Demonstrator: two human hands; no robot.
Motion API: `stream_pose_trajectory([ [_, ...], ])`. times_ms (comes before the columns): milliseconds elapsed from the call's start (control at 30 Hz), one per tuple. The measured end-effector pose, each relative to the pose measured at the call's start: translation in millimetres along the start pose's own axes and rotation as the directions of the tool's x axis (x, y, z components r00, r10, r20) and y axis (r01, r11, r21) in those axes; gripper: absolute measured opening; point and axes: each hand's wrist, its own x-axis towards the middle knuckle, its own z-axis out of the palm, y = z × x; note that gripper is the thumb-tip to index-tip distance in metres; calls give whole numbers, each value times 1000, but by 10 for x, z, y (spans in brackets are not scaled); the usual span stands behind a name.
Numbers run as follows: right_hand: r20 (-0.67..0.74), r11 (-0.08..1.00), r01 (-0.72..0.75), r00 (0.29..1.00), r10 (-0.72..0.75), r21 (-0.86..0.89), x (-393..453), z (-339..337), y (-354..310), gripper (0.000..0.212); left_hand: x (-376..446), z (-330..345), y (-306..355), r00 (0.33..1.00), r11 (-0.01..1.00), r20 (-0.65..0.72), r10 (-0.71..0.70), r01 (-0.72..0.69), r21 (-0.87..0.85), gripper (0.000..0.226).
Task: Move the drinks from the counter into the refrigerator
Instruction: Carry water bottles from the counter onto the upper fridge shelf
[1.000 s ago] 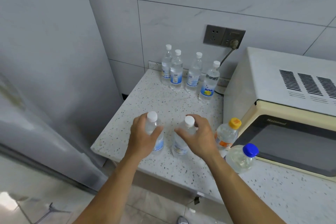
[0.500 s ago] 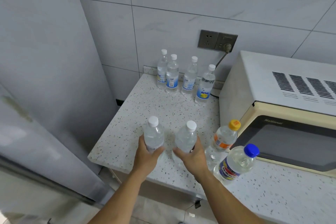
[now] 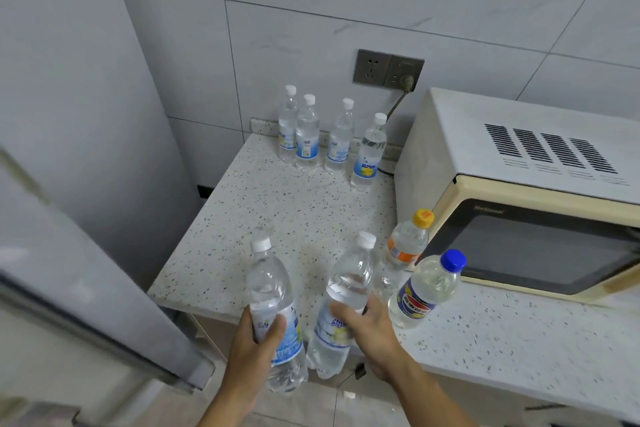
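My left hand [image 3: 254,345] grips a clear white-capped water bottle [image 3: 272,291] around its label, lifted off the speckled counter [image 3: 277,211] in front of its edge. My right hand [image 3: 372,331] holds a second white-capped bottle [image 3: 348,284] the same way, just to the right. Still standing on the counter are an orange-capped bottle [image 3: 407,246], a blue-capped bottle [image 3: 427,288], and several white-capped bottles [image 3: 332,139] in a row against the back wall. The grey refrigerator [image 3: 69,184] fills the left side; its door [image 3: 86,305] angles across the lower left.
A cream microwave [image 3: 519,191] takes up the right part of the counter, plugged into a wall socket [image 3: 388,68] above the back bottles. Tiled floor shows below the counter edge.
Both hands slid down from the caps to the bottle bodies, then lifted the two bottles off the counter and drew them toward me, past the front edge.
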Motion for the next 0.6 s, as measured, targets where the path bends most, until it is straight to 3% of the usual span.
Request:
stream_pose_trajectory([
  [133, 91, 978, -126, 990, 112, 169, -46, -30, 32, 60, -268, -30, 1, 995, 996, -50, -83, 81, -42, 28],
  [267, 249, 919, -291, 942, 226, 265, -105, -35, 115, 76, -591, 8, -71, 980, 991, -156, -121, 111, -73, 44],
  [400, 417, 892, -378, 873, 254, 247, -224, -2, 244, 80, -1000, 91, -222, 953, 986, -265, -143, 116, -117, 47],
  [600, 614, 903, -429, 715, 334, 8, -458, 249, 442, 58, -1683, 86, -409, 859, 960, -456, -234, 128, -250, 49],
])
